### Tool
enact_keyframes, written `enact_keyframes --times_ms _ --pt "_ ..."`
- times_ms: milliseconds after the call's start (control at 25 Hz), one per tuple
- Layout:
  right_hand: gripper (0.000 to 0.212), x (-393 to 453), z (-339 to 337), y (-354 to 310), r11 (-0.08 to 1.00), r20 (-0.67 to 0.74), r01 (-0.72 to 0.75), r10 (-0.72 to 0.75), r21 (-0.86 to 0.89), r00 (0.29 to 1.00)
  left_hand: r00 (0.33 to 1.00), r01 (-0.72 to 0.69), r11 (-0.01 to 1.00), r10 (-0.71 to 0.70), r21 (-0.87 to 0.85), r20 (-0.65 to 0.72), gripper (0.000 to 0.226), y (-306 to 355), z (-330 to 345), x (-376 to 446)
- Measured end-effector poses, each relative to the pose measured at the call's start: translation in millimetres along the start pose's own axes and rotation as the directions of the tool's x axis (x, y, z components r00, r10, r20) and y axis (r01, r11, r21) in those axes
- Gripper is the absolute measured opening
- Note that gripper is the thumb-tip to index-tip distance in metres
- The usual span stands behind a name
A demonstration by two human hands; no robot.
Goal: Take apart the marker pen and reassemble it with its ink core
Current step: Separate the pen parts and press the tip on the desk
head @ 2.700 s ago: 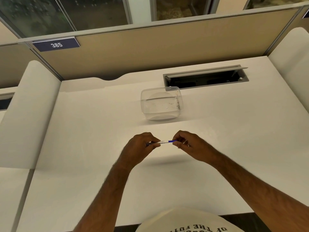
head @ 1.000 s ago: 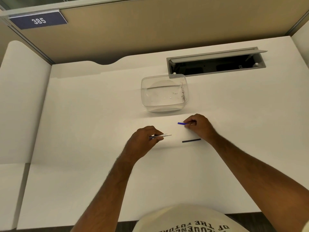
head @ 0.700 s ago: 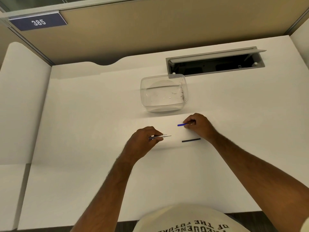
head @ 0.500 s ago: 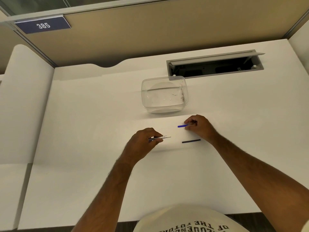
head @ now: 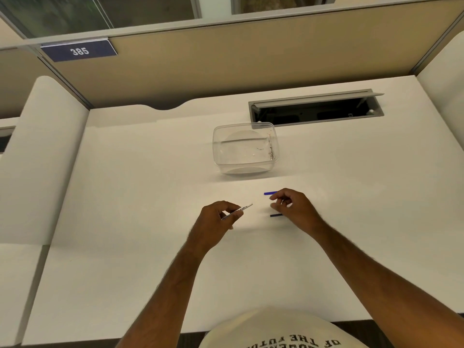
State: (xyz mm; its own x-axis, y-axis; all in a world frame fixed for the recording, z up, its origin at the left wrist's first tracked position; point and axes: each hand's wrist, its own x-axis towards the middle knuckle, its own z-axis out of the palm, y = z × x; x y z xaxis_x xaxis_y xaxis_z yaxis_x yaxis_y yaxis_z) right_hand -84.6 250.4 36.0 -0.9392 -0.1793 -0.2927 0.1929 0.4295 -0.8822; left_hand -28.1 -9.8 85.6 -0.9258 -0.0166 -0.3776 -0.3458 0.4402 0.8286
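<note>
Slim white marker barrel w/ printed lettering (head: pixel 237 211) sits at desk centre, pinched between thumb and fingers of the left hand (head: pixel 218 220), open end pointing toward 2 o'clock, lifted just off the surface as far as I can tell. At 2 o'clock from it lies a short bright-blue plastic piece (head: pixel 270 193), prob. the cap, flat on the white desk top (head: pixel 140 187). At 4 o'clock from barrel tip, a short dark rod (head: pixel 275 215), likely the ink core, partly hidden under the right hand (head: pixel 295 208). Right hand hovers between those 2 pieces, fingers loosely curled and parted, holding nothing; fingertips just beside the blue piece, not gripping it.

Step, by my read: pen is apart into 3 pieces, so disassembly looks done and reassembly about to start. Next move calls for right hand to pinch the dark rod, line it up w/ barrel's open end and slide it in straight; then blue piece goes on. Small parts, so fine pinch needed; rod could roll.

Room: clear plastic tub (head: pixel 244 148) at 12 o'clock, well apart from hands. Grey cable-tray slot (head: pixel 316 108) beyond it, open, a spot where a loose part could drop. Desk bare at 3, 6, 9 o'clock; near edge well clear.
</note>
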Motion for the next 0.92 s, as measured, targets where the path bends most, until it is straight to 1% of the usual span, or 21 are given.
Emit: enact_keyframes --times_ms 120,280,360,440,520,560,600,680,720,760,840,920 --pt "0.016 -18.3 12.7 -9.1 0.999 0.034 0.018 -0.019 0.044 0.999 0.995 0.096 0.983 -0.092 -0.154 0.031 0.01 -1.7 8.7 -2.7" --pt "0.017 -35.2 26.2 -23.2 0.996 0.102 -0.001 -0.008 0.086 0.995 0.974 0.227 0.933 -0.214 -0.277 0.08 0.02 -0.9 18.3 -2.7" --pt "0.017 -40.2 29.4 -30.1 0.997 0.181 -0.027 0.014 0.07 0.983 0.966 0.257 0.891 -0.251 -0.375 0.067 0.021 -0.1 20.1 -3.6" --pt "0.019 -45.1 32.6 -34.0 0.993 0.277 -0.093 0.069 0.078 0.959 0.961 0.268 0.848 -0.268 -0.457 0.065 0.021 0.6 21.0 -4.3" --pt "0.019 -49.6 34.3 -37.0 0.976 0.314 -0.158 0.105 0.147 0.943 0.961 0.268 0.811 -0.265 -0.52 0.081 0.022 2.6 21.3 -4.6" --pt "0.02 -51.4 34.1 -39.8 0.967 0.311 -0.161 0.093 0.2 0.946 0.963 0.261 0.782 -0.253 -0.566 0.095 0.022 3.3 21.3 -4.8" --pt "0.02 -53.0 33.1 -44.1 0.954 0.293 -0.146 0.066 0.261 0.954 0.966 0.252 0.731 -0.23 -0.634 0.118 0.02 3.8 20.8 -5.8" --pt "0.017 -54.4 29.0 -53.6 0.923 0.214 -0.111 0.032 0.369 0.976 0.965 0.259 0.556 -0.186 -0.79 0.186 0.015 5.2 19.1 -9.0" --pt "0.015 -53.8 26.9 -58.1 0.913 0.169 -0.097 0.031 0.397 0.985 0.96 0.275 0.465 -0.172 -0.841 0.22 0.014 5.6 18.1 -10.5" --pt "0.014 -53.1 24.7 -61.1 0.904 0.131 -0.079 0.026 0.42 0.991 0.957 0.288 0.401 -0.163 -0.87 0.242 0.014 5.2 18.2 -11.6" --pt "0.015 -51.0 22.4 -65.6 0.877 0.085 -0.046 0.006 0.478 0.996 0.954 0.297 0.338 -0.155 -0.893 0.258 0.017 5.5 21.2 -12.2" --pt "0.017 -48.4 22.9 -68.9 0.843 0.073 -0.035 -0.005 0.538 0.997 0.952 0.304 0.314 -0.142 -0.899 0.273 0.023 9.2 25.8 -13.7"
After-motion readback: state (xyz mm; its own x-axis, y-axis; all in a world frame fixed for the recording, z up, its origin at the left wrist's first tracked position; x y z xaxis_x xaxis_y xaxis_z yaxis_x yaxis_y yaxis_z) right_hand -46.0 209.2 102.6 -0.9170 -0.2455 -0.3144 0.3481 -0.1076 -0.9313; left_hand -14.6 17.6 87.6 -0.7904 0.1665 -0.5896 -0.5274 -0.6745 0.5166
